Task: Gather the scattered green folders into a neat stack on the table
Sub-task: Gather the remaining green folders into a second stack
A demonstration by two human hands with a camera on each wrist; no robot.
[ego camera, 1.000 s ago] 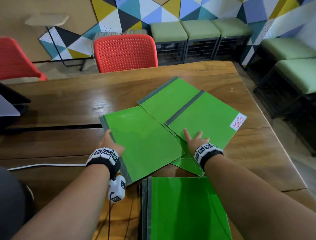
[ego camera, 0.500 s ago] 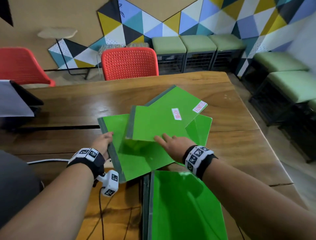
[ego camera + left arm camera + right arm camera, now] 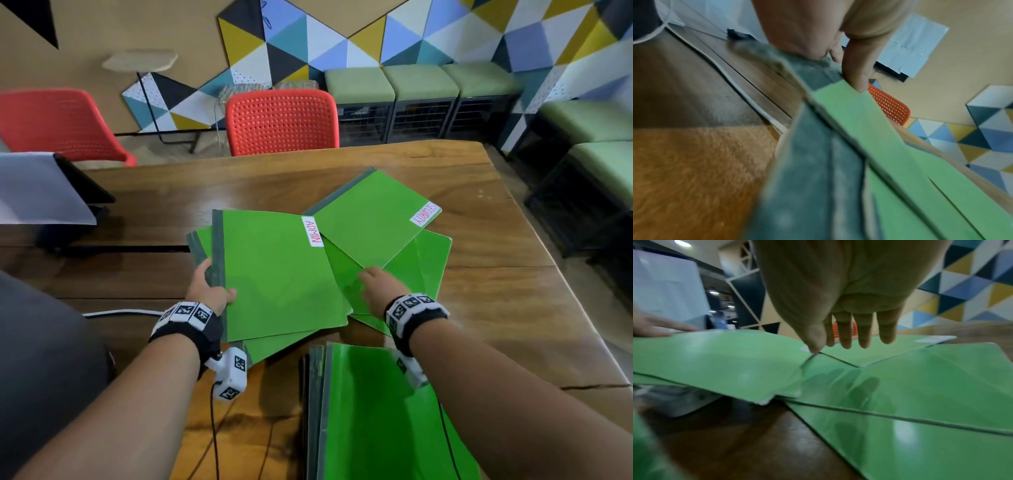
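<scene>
Several green folders lie fanned on the wooden table (image 3: 496, 308). The one labelled ADMIN (image 3: 274, 274) lies on top of another folder (image 3: 198, 240), and my left hand (image 3: 209, 287) grips their grey spines (image 3: 818, 162), thumb (image 3: 855, 73) on top. The SECURITY folder (image 3: 373, 219) sits askew behind, over a further folder (image 3: 431, 260). My right hand (image 3: 368, 275) is held flat with straight fingers (image 3: 865, 335) just over the lower folder (image 3: 900, 386), beside the ADMIN folder's right edge. A squared stack of green folders (image 3: 359, 411) lies at the near edge under my right forearm.
A red chair (image 3: 281, 120) stands behind the table and another (image 3: 58, 123) at far left. A dark device with a white sheet (image 3: 37, 192) sits at the table's left. A white cable (image 3: 120, 312) runs along the near left. Green stools (image 3: 421, 85) line the wall.
The ADMIN folder has slid left onto the folder in my left hand and turned nearly square with it. My right hand has come off it and shifted right.
</scene>
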